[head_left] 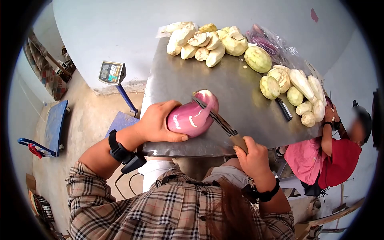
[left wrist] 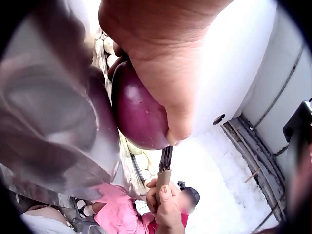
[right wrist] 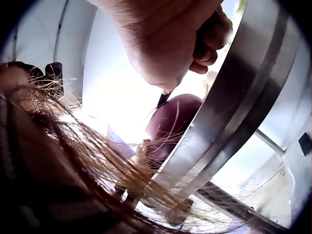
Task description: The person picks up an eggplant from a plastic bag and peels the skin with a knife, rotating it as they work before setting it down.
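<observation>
A glossy purple eggplant (head_left: 182, 122) lies near the front edge of the metal table (head_left: 248, 108), pale where skin is gone at its far end and in a strip along its side. My left hand (head_left: 158, 122) grips its near end, thumb along the side facing me. In the left wrist view the eggplant (left wrist: 139, 109) shows smooth, unpeeled skin under the left hand (left wrist: 161, 63). My right hand (head_left: 255, 160) holds a peeling knife (head_left: 224, 126) by its light brown handle, fingers curled round it. The dark, slotted blade reaches across the eggplant's far end.
Peeled eggplants (head_left: 216, 54) are heaped at the back, and more peeled ones (head_left: 300, 84) lie at the right beside a black-handled object (head_left: 284, 109). A plastic bag (head_left: 266, 42) holds purple eggplants. A person in red (head_left: 340, 164) sits at the right. Left stands a scale (head_left: 112, 73).
</observation>
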Demonstrator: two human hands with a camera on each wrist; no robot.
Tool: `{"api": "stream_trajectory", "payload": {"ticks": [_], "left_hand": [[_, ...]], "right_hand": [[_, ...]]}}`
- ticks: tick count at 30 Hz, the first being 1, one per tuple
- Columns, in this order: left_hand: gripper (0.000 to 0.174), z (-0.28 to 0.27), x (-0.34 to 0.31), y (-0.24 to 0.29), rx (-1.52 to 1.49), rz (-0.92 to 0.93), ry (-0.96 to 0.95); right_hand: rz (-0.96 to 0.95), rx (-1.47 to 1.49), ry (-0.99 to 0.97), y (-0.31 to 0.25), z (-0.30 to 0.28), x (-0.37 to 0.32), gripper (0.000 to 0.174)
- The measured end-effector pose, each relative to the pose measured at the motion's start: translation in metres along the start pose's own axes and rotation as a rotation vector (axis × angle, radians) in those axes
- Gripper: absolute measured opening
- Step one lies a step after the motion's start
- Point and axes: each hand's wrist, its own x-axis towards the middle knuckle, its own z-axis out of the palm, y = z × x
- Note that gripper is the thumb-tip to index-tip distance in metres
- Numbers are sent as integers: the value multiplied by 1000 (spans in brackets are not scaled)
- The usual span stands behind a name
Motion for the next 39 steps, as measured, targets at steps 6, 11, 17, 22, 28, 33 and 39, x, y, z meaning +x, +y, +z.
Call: {"api": "stream_trajectory", "payload": {"ticks": [6, 11, 17, 22, 28, 33, 39], "left_hand": [[81, -16, 4, -17, -148, 28, -112], [82, -24, 7, -11, -219, -84, -182], [85, -11, -10, 8, -295, -172, -34], [81, -6, -13, 17, -160, -147, 40], [84, 7, -15, 17, -265, -307, 153], [87, 14, -19, 9, -306, -297, 199], [86, 17, -19, 6, -323, -271, 216]], "right_hand": [[118, -11, -33, 18, -2, 5, 30], [189, 14, -63, 20, -5, 11, 30], [193, 225, -44, 16, -10, 9, 28], [162, 633, -311, 0, -20, 7, 31], [255, 845, -694, -10, -13, 4, 38], [405, 873, -674, -9, -17, 5, 36], [560, 1000, -586, 13, -26, -2, 41]]}}
